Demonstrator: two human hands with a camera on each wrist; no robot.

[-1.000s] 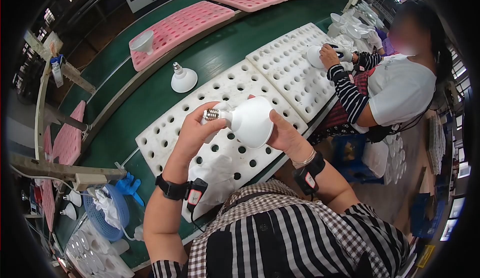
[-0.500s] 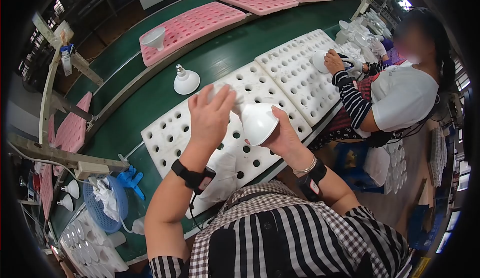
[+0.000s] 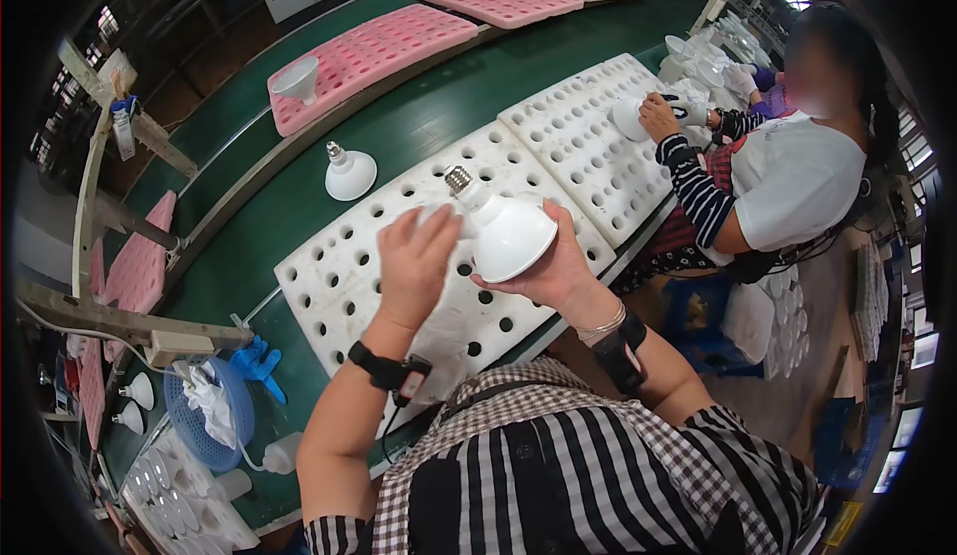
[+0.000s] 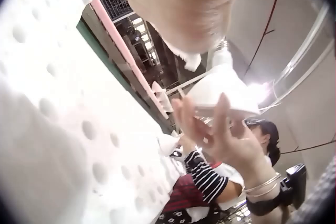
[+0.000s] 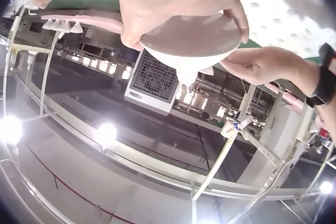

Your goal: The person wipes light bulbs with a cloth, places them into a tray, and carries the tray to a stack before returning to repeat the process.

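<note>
"Here's the left hand (image 3: pixel 414 268): black strap (image 3: pixel 375 364) just behind it, with a small dark box (image 3: pixel 415 371) bearing a red-and-white label!"

"And a thin black cable (image 3: pixel 386 437) beyond that! Over behind the right hand (image 3: pixel 560 274), slim shiny bangles (image 3: pixel 604 328) come first, then another black band (image 3: pixel 632 333)."

"Farther up from both hands, short sleeves (image 3: pixel 335 534) in black and pale stripes, and brown-and-white checked cloth (image 3: pixel 588 395) across the body!"

From my feed I'm pretty sure this is a factory: long green bench (image 3: pixel 409 121), pink trays (image 3: pixel 384 56) full of holes, several light bulbs (image 3: pixel 351 177), another worker (image 3: pixel 802 166) alongside.
</note>
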